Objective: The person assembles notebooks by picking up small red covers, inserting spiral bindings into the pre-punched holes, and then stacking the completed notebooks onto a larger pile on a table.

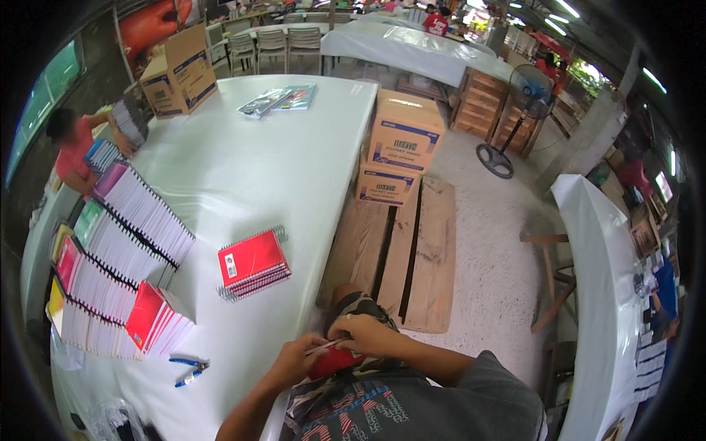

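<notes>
Your left hand [304, 359] and right hand [362, 335] hold what looks like a red notebook [335, 363], probably light, slick and bendable, best gripped by its edges.

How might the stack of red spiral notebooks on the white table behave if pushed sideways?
The stack of red notebooks would probably slide rather than roll, lying flat on a glossy table. With no band visible, its layers might shift. The protruding wire coils could snag.
</notes>
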